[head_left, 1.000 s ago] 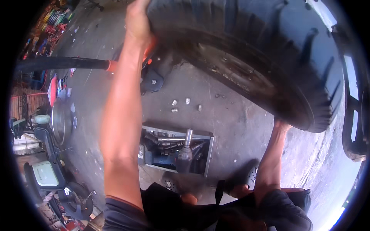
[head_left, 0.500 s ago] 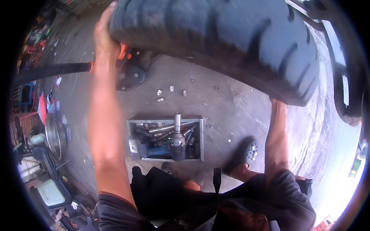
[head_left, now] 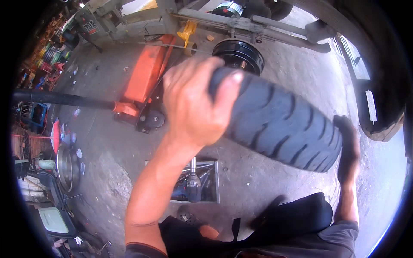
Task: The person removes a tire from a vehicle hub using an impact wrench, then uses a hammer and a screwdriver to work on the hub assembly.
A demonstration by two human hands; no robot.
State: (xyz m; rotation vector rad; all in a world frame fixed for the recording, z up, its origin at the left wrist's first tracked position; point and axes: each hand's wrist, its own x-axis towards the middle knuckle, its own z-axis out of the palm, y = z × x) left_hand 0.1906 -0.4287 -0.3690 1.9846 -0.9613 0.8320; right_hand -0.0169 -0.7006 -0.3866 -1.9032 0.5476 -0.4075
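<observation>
A dark tyre with chunky, worn tread (head_left: pixel 279 120) stands tilted between my arms, its tread facing me. My left hand (head_left: pixel 198 96) grips its upper left end, the thumb lying over the tread and the fingers around the far side. On the opposite end my right hand (head_left: pixel 347 144) presses against the tyre's right edge; it is dark and blurred, with its fingertips partly hidden. Just beyond the tyre is a black round wheel hub or drum (head_left: pixel 238 53) on the vehicle's axle. The tyre covers part of the drum and its own far face is hidden.
An orange floor jack (head_left: pixel 146 71) with a long black handle (head_left: pixel 64 98) lies to the left. A metal toolbox (head_left: pixel 218 182) holding an impact wrench (head_left: pixel 193 187) and sockets sits near my feet. Beyond are a yellow stand (head_left: pixel 188 34) and the vehicle's frame (head_left: pixel 279 28).
My view has shifted so the drum, jack body and frame now show. The tyre appears lower and smaller, and my left hand's grip now shows over its upper left end.
</observation>
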